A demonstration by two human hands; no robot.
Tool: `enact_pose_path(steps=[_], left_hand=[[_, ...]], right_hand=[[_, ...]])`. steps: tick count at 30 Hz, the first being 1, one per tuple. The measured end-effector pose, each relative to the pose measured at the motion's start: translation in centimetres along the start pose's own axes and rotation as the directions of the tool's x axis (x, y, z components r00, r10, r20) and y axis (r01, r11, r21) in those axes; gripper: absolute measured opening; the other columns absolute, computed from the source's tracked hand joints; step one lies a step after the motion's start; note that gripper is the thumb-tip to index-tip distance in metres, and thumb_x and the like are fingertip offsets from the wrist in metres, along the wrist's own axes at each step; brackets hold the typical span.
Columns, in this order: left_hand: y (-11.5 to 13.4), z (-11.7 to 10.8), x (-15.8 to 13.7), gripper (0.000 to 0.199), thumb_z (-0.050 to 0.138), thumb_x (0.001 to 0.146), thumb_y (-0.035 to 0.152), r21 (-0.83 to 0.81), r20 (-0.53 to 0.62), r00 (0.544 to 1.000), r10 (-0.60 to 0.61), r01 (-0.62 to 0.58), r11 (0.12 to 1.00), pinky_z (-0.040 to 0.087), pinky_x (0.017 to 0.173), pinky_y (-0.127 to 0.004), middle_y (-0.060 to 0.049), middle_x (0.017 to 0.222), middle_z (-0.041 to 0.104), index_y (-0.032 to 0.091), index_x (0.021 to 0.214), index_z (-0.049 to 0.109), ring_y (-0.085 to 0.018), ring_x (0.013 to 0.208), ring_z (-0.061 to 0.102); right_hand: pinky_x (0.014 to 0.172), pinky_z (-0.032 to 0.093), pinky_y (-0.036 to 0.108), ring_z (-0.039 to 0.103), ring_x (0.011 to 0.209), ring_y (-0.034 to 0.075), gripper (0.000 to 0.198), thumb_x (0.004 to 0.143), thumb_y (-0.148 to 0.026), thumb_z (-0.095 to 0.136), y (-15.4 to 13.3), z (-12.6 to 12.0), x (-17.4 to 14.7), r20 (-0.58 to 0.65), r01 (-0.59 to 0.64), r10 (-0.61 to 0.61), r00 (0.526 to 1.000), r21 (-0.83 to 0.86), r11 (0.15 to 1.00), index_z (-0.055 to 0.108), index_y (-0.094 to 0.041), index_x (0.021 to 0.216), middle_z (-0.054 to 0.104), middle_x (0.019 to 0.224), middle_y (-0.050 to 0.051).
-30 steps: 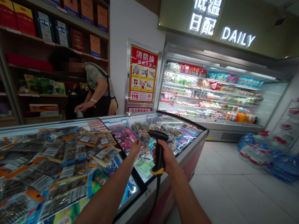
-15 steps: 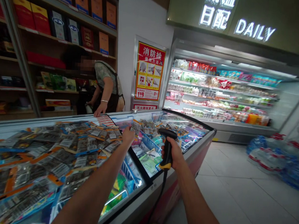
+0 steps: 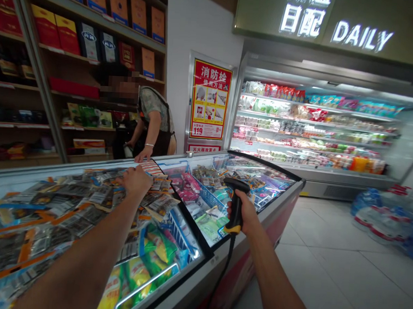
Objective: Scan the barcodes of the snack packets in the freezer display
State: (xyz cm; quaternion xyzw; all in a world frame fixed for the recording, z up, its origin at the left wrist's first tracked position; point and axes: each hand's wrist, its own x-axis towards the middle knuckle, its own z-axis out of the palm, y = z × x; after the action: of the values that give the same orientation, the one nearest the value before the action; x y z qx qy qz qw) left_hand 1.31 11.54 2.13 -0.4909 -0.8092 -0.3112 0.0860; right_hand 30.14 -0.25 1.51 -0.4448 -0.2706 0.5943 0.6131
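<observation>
A chest freezer (image 3: 258, 217) fills the lower left and centre of the frame, flat packets (image 3: 68, 202) spread over its lid. Behind it, upper left, stand shelves (image 3: 59, 54) (a person (image 3: 154, 124) leans before them). An open cooler (image 3: 314, 132) occupies the right background, bottled water packs (image 3: 386, 219) at far right.

Left hand (image 3: 136, 181) rests on packets (image 3: 86, 199) spread over the freezer lid (image 3: 188, 245); right hand (image 3: 246, 216) grips a barcode scanner (image 3: 236, 204).

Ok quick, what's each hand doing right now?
Left hand: palm down on the packets; whether it grips one cannot be told.
Right hand: closed around the scanner.
</observation>
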Motion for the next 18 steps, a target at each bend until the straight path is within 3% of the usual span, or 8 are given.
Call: enact_pose_path(steps=[3,6,9,12,15,18], left_hand=[[1.2,0.4,-0.3,0.038,0.046,0.074,0.019,0.043,-0.114,0.989,0.098,-0.093,0.995,0.028,0.091,-0.052,-0.016,0.118,0.050,0.013,0.111,0.052,-0.032,0.110,0.041],[4.5,1.6,-1.5,0.036,0.044,0.076,0.018,-0.005,-0.106,0.953,0.285,-0.287,0.958,0.029,0.093,-0.049,-0.012,0.121,0.049,0.017,0.112,0.053,-0.029,0.111,0.041],[8.9,3.9,-3.8,0.038,0.039,0.078,0.014,-0.122,0.047,0.888,0.458,-0.450,0.885,0.033,0.092,-0.042,-0.010,0.121,0.050,0.018,0.113,0.052,-0.024,0.108,0.046],[12.5,7.0,-6.5,0.038,0.036,0.079,0.011,-0.242,0.243,0.756,0.608,-0.559,0.793,0.035,0.092,-0.038,-0.011,0.120,0.052,0.016,0.113,0.051,-0.022,0.110,0.047],[14.2,9.5,-8.3,0.039,0.037,0.082,0.020,-0.274,0.400,0.637,0.658,-0.603,0.750,0.031,0.095,-0.043,-0.013,0.130,0.045,0.017,0.119,0.046,-0.024,0.121,0.037],[14.2,10.3,-8.9,0.037,0.037,0.083,0.030,-0.245,0.470,0.598,0.649,-0.618,0.747,0.025,0.097,-0.050,-0.014,0.124,0.052,0.016,0.115,0.050,-0.027,0.118,0.042]], right_hand=[[0.030,0.036,0.020,0.046,0.033,0.010,0.021,0.076,-0.037,0.048,-0.2,-0.5,0.3,-0.014,0.027,-0.027,1.000,-0.001,1.000,0.049,-0.018,0.068,0.051,0.043,-0.003],[0.031,0.037,0.020,0.046,0.033,0.009,0.021,0.076,-0.037,0.048,-0.5,-0.9,0.6,-0.022,0.034,-0.033,0.999,0.012,0.999,0.049,-0.018,0.068,0.051,0.043,-0.003],[0.030,0.037,0.020,0.046,0.033,0.009,0.021,0.076,-0.037,0.048,-0.6,-1.2,0.8,-0.035,0.036,-0.035,0.999,0.002,0.999,0.049,-0.017,0.069,0.052,0.044,-0.003],[0.030,0.037,0.020,0.046,0.033,0.009,0.021,0.076,-0.037,0.049,-0.5,-1.2,1.0,-0.043,0.031,-0.032,0.999,-0.017,0.999,0.049,-0.017,0.070,0.051,0.043,-0.003],[0.029,0.036,0.019,0.045,0.032,0.009,0.020,0.076,-0.037,0.048,-0.4,-1.4,1.2,-0.050,0.020,-0.022,0.999,-0.029,0.999,0.049,-0.017,0.071,0.050,0.043,-0.004],[0.029,0.036,0.019,0.045,0.033,0.009,0.021,0.075,-0.038,0.049,-0.3,-1.6,1.7,-0.061,0.022,-0.024,0.998,-0.042,0.999,0.049,-0.017,0.072,0.051,0.043,-0.004]])
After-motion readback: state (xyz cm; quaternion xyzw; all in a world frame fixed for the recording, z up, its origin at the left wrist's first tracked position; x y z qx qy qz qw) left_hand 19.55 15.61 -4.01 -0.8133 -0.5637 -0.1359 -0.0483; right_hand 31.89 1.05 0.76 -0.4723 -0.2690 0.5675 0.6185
